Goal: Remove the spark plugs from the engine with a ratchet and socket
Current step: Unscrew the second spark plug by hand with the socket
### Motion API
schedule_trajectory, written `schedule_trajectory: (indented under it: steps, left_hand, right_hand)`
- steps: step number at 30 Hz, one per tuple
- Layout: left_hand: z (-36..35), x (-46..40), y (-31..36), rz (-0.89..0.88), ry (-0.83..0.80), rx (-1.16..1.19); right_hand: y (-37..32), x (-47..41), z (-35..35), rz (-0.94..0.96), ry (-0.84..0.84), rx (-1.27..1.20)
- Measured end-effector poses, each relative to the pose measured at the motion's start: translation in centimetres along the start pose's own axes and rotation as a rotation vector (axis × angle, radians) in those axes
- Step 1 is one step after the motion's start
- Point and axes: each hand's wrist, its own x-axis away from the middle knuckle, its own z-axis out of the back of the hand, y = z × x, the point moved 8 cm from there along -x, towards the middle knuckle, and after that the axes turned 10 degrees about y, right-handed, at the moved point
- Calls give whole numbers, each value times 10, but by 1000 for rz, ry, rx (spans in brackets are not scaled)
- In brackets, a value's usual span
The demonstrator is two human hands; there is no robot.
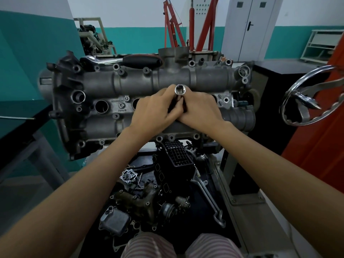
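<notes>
Teal-and-white workshop walls rise behind the engine [141,101], which sits on a stand with its grey cylinder head cover facing the camera. Beyond the engine stand a red engine hoist [193,25] and a grey metal cabinet [247,25]; to its right, a chrome handwheel [309,95] is mounted on the stand. Below the engine, a dark tray [204,183] holds loose parts, among them a black intake manifold [173,164]. On the engine's far edge lies a ratchet [122,61] with a black handle. An open spark plug well [101,106] shows left of the hands. Over the middle of the engine, the left hand [154,110] and the right hand [199,107] meet, fingers curled together around a chrome socket [180,89], whose open end points up toward the camera. Whether a spark plug sits in it cannot be told.
</notes>
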Motion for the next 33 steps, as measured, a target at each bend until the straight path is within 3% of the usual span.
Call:
schedule_trajectory:
  steps: [12,17,20,27,30,33]
  left_hand:
    - [17,-14,9,78,-42,-156]
    - [9,-22,12,37,-191,-314]
    - [6,-26,7,122,-293,-402]
    - [22,-28,20,189,-402,-378]
    - [26,-35,14,363,-513,-234]
    - [10,-19,9,801,-694,159]
  right_hand:
    - [9,4,10,-115,44,-285]
    - [10,5,12,-136,98,-378]
    - [13,7,14,-171,122,-459]
    - [15,17,30,-286,250,-588]
    - [21,23,36,-484,314,-719]
    - [25,31,26,-749,265,-809]
